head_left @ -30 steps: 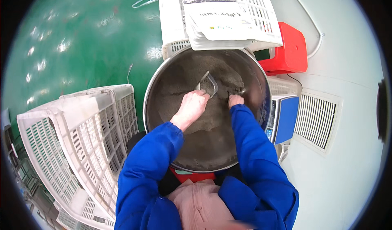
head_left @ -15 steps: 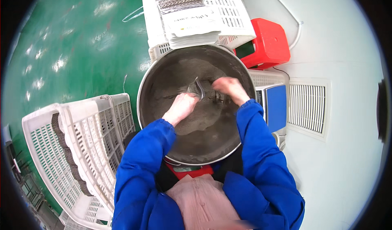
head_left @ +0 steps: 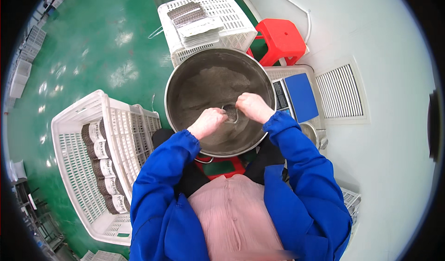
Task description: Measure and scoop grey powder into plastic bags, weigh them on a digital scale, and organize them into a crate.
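Far left: white perforated crate [head_left: 124, 126], dark packets [head_left: 104, 168] with white bands lined up inside. Up top: second white crate [head_left: 232, 12] with flat pouches [head_left: 198, 29] stacked on it.

Left hand [head_left: 208, 123]: clamped on the near-left edge of an open pouch [head_left: 230, 113], which is over the grey-brown powder [head_left: 201, 87] inside the steel pot [head_left: 211, 58]. Can't tell if its base touches the powder. Good grip: hold it firm, mouth spread and facing up, rim not folding in. Right hand [head_left: 255, 107]: at the pouch's far-right edge, fingers curled together; can't see what's in them. Best worked low and close to the mouth, not knocking the rim; powder on the edge is the likely nuisance. Both hands inside the pot's outline is right: spills drop back in.

Right: red stool [head_left: 283, 36] behind, blue-topped scale [head_left: 301, 96] just beside the pot; elbow clear of it.
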Demonstrator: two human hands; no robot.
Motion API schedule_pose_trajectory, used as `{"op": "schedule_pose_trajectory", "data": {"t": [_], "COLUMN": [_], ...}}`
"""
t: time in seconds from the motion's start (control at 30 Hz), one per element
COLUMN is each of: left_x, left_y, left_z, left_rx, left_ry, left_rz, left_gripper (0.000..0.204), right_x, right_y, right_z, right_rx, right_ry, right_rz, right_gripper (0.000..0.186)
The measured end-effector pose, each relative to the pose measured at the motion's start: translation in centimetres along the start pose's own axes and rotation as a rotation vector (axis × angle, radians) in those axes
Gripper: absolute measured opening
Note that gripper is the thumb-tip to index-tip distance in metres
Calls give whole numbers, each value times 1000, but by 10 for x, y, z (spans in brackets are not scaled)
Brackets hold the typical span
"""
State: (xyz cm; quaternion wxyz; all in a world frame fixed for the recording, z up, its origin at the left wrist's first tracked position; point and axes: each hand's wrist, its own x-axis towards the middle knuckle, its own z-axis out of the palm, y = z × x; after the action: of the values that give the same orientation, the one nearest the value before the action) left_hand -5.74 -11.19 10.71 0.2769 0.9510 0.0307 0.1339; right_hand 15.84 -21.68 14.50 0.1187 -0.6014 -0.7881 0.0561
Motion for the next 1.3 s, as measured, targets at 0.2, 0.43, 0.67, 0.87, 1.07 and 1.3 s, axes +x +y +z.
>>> {"op": "schedule_pose_trajectory", "data": {"t": [0.2,0.43,0.67,0.87,1.07,1.3], "left_x": [-8,-42,-102,-99,-78,-91], "left_y": [28,72,46,41,79,58], "left_z": [-8,33,118,120,115,119], "left_rx": [125,119,37,170,292,194], "left_ry": [4,482,356,-18,509,148], "left_rz": [42,-226,-606,-785,-765,-876], "left_gripper": [29,34,24,26,28,22], "right_x": [-41,-102,-169,-203,-251,-280], "right_y": [-36,-27,15,73,113,103], "right_z": [-26,-91,-181,-172,-115,-112], "right_rx": [-38,-106,-109,-195,-253,-38], "right_ry": [15,79,283,406,475,578], "right_rz": [59,295,707,898,1138,1103], "right_gripper": [4,11,11,15,17,27]}}
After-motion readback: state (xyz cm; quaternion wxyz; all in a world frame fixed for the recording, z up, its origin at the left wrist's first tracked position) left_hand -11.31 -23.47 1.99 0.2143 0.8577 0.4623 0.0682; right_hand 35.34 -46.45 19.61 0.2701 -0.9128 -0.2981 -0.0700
